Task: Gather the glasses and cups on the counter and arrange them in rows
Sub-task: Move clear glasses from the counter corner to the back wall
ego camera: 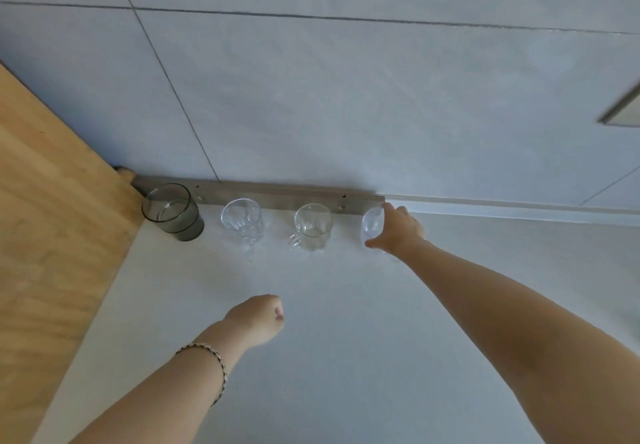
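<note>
Hands reach forward over the white counter [346, 339]. The right hand [398, 232] is stretched to the back of the counter, thumb low and fingers curled over the top, gripping a clear glass [371, 227] from its right side. Whether that glass rests on the counter or is lifted just off it cannot be told. The left hand [256, 319] hangs nearer the person, above the bare middle of the counter, its fingers curled into a loose fist with nothing in it. A thin beaded bracelet [216, 364] circles its wrist.

Left of the held glass, upright and apart from one another, stand a clear mug [313, 225] with its handle turned to the near left, then a cut glass [242, 220], then a smoky grey tumbler [171, 211] at the far left. All four form one row along the back edge. The left hand is well short of this row, roughly in line with the cut glass and the mug, and nothing lies between it and them.

Behind the row a grey strip [273, 192] runs along the foot of the pale tiled wall [346, 97]; the tumbler stands just before its left end. A wooden panel [52, 236] bounds the counter on the left, close beside the tumbler. A blurred framed edge [620, 108] shows at the far right.
</note>
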